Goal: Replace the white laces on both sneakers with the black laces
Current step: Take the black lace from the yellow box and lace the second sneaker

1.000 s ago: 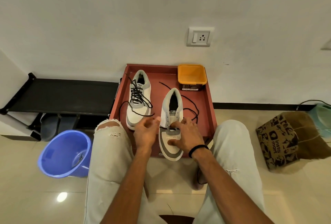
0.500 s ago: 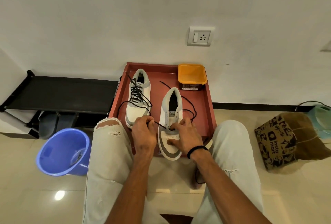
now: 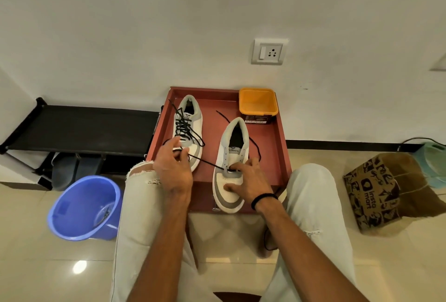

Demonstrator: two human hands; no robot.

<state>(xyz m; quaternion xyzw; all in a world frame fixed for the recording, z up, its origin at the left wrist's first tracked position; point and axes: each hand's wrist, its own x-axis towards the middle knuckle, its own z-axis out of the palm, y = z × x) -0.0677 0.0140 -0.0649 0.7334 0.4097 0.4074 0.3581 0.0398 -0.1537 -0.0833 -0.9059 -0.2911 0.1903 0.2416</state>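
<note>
Bare forearms; black band (image 3: 263, 199) on right wrist; pale ripped trousers (image 3: 140, 205), frayed left knee.

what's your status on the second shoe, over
Left hand pulling black lace taut sideways. Right hand steadying right shoe, lace through bottom holes only. Left shoe already laced black. Nothing in the way.

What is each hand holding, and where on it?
The left hand pinches the black lace near its free end, pulling it taut. The right hand presses the right sneaker down at its toe and lowest eyelets.
</note>
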